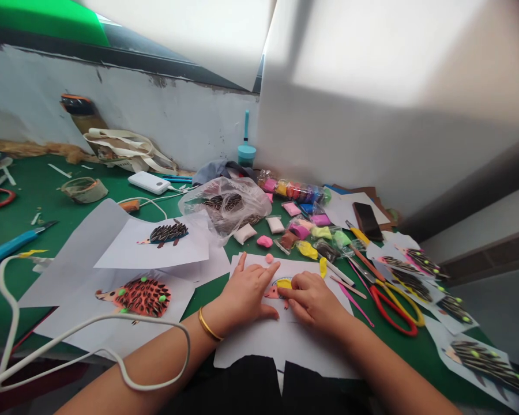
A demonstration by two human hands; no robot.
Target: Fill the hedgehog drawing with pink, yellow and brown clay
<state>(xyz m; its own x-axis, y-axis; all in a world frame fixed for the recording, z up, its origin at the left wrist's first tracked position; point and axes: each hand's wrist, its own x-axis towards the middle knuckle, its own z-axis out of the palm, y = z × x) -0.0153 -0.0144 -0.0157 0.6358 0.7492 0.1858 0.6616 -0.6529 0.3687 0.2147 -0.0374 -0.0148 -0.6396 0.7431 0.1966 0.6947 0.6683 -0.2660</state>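
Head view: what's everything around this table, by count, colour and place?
Table: one, green, throughout
Hedgehog: one, pink and yellow, front centre
Other hedgehogs: two left, several right, mixed colours
Clay: many, mixed colours, back centre
Plastic bag: one, clear, back centre
Scissors: count unclear, red and yellow handles, right
Phone: one, dark, back right
Knife: one, blue, left edge
Tape roll: one, tan, left
Device: one, white, back left
Cable: at least one, white, left
Cloth bag: one, cream, by wall
Bottle: one, brown, by wall
Container: one, blue, by wall
Bangle: one, gold, left wrist
Left hand: one, bare, on paper
Right hand: one, bare, at yellow clay
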